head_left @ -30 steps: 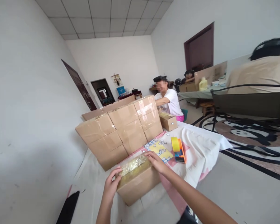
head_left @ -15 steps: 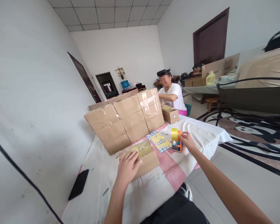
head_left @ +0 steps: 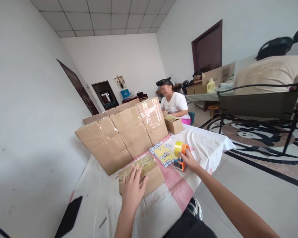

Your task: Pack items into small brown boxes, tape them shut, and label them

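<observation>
A small cardboard box (head_left: 152, 181) with tape across its top lies in front of me on the cloth-covered table. My left hand (head_left: 134, 183) rests on the taped top, fingers spread. To the right, my right hand (head_left: 190, 160) grips an orange tape dispenser (head_left: 183, 165) that carries a roll of yellowish tape (head_left: 178, 148). The dispenser is tilted, and its lower end is close to the cloth; whether it touches I cannot tell. A yellow and blue printed sheet (head_left: 164, 154) lies between the box and the dispenser.
Stacked cardboard boxes (head_left: 132, 132) stand like a wall behind the small box. Across the table a person in a white shirt (head_left: 175, 103) sits by another box (head_left: 173, 125). A black phone-like slab (head_left: 70, 215) lies at left. A chair (head_left: 258, 102) stands at right.
My right hand has taken a fuller grip on the tape dispenser and tilted it. The left hand stays on the box. The view has shifted to the right, and the co-worker's arm is lower.
</observation>
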A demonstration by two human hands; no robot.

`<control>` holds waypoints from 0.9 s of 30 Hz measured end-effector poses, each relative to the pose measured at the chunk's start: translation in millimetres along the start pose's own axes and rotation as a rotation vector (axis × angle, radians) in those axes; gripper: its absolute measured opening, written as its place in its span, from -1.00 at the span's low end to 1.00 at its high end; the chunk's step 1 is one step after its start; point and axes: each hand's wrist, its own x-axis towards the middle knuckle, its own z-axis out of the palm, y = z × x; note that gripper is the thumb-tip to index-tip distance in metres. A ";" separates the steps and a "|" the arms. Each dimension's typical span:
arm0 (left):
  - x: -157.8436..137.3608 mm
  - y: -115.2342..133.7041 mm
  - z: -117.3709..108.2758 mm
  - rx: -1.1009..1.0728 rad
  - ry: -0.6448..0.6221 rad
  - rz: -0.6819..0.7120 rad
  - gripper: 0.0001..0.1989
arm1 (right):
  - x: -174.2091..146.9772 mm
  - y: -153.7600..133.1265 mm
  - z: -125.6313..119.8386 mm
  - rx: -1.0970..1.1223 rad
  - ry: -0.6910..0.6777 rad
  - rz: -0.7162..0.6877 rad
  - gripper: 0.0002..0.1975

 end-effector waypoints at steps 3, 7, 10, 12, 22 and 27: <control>-2.0 35.4 11.6 -0.194 0.056 0.052 -0.71 | -38.3 -10.0 3.7 0.051 -0.015 -0.037 -0.60; -6.4 95.4 37.8 -0.544 -0.070 -0.001 -0.67 | -86.9 -29.1 11.9 0.130 0.029 -0.006 -0.41; -8.1 115.6 51.6 -0.748 0.005 -0.133 -0.63 | -109.2 -49.6 14.4 0.160 0.098 0.051 -0.26; -8.3 113.4 54.9 -0.827 0.065 -0.195 -0.63 | -117.3 -64.0 11.6 0.199 0.081 0.078 -0.22; -17.4 94.1 54.1 -1.457 -0.342 -0.057 0.08 | -147.1 -90.5 2.0 0.339 -0.258 0.175 -0.30; -15.0 100.6 51.2 -1.462 -0.338 -0.086 0.05 | -152.7 -85.2 19.1 0.505 -0.234 0.211 -0.33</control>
